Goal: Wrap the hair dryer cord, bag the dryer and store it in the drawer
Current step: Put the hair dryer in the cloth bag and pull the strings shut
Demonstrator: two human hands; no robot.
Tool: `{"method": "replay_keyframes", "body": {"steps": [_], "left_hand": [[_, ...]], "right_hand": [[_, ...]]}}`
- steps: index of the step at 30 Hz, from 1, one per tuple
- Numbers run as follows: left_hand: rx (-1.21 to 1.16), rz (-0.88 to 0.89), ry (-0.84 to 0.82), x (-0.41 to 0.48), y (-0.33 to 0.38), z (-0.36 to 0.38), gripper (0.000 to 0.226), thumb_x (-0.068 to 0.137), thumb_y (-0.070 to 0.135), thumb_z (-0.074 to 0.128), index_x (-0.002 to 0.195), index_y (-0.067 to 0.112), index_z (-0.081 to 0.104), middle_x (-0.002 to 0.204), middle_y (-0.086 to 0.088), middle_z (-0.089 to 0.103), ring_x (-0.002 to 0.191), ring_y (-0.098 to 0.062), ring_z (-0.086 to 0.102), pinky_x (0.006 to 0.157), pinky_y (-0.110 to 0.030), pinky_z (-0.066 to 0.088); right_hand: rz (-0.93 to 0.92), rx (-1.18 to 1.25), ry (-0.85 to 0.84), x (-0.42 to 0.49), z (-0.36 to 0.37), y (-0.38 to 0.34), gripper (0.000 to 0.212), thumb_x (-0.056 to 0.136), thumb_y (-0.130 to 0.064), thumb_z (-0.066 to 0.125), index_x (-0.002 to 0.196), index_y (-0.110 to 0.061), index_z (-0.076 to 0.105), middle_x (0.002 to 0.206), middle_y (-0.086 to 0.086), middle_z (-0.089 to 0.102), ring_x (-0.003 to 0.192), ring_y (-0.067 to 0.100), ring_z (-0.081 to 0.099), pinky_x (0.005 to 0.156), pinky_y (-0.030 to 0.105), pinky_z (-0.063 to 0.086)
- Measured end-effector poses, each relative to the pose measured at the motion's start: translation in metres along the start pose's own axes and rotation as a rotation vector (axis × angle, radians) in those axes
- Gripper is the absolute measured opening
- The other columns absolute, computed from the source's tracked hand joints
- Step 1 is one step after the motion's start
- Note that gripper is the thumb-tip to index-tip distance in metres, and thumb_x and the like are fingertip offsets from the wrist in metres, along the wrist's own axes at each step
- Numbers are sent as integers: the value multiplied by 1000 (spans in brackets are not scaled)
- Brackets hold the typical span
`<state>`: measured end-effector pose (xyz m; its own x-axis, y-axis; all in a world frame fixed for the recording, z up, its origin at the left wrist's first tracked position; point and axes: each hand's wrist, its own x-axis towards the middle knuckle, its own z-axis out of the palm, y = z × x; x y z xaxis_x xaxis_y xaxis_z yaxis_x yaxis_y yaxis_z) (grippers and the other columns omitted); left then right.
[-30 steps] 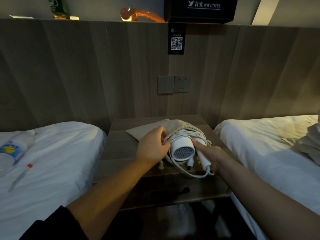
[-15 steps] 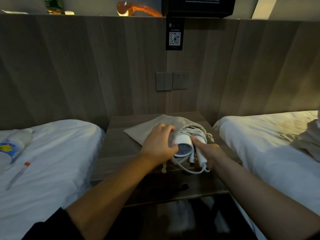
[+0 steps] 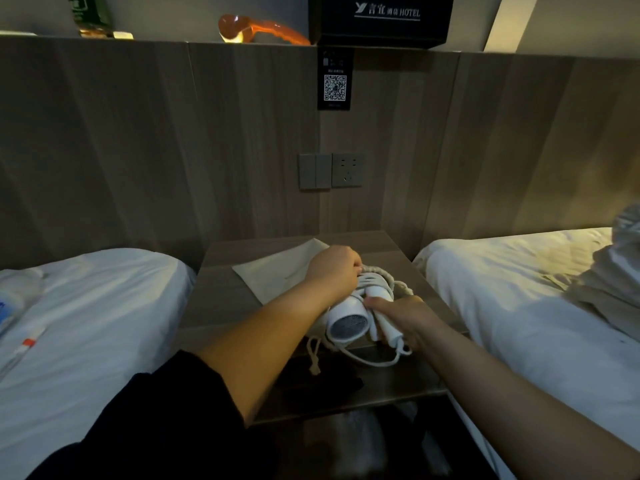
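White plastic hair dryer (image 3: 348, 322) sits on the wooden nightstand (image 3: 221, 292) atop a beige cloth bag (image 3: 277, 275), barrel front-to-back, grille facing the person. Right hand (image 3: 408, 315) grips its handle; left hand (image 3: 334, 268) clutches the coiled cord (image 3: 377, 277).

White hair dryer (image 3: 347, 323) and cord (image 3: 375, 359), beige bag (image 3: 277, 277), grey-brown woodgrain nightstand (image 3: 221, 296).

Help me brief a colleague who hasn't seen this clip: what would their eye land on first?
The white hair dryer, cord looped round it, lies centre frame on the nightstand between two white beds. The right hand grips its handle while the left hand curls on the beige cloth bag at its mouth, just behind. Top centre sits a black hotel sign.
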<state>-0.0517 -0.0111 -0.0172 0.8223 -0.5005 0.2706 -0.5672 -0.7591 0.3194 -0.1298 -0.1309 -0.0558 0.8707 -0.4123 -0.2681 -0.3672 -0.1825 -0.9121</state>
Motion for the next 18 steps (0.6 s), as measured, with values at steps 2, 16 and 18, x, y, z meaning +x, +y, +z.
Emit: {"method": "replay_keyframes", "body": {"steps": [2,16,18], "left_hand": [[-144,35,52,-4,5,1,22,93,18,51,98,10,71,100,-8,70,90,-23,61,75,-34,48],[-107,201,14,-64,-38,30,56,88,35,53,141,24,38,149,1,35,139,-14,24,112,-27,18],[-60,194,69,-72,-45,37,65,85,29,60,144,24,32,153,1,28,142,-16,19,114,-27,14]], "right_hand": [[14,30,-11,2,4,0,45,74,-31,76,104,-3,59,93,15,64,73,23,63,59,32,53],[235,509,-199,5,6,-12,38,91,-15,59,123,1,51,86,22,58,72,32,57,71,44,58],[251,497,-228,7,4,-12,41,87,-16,64,122,-1,50,96,24,60,80,35,61,88,51,52]]}}
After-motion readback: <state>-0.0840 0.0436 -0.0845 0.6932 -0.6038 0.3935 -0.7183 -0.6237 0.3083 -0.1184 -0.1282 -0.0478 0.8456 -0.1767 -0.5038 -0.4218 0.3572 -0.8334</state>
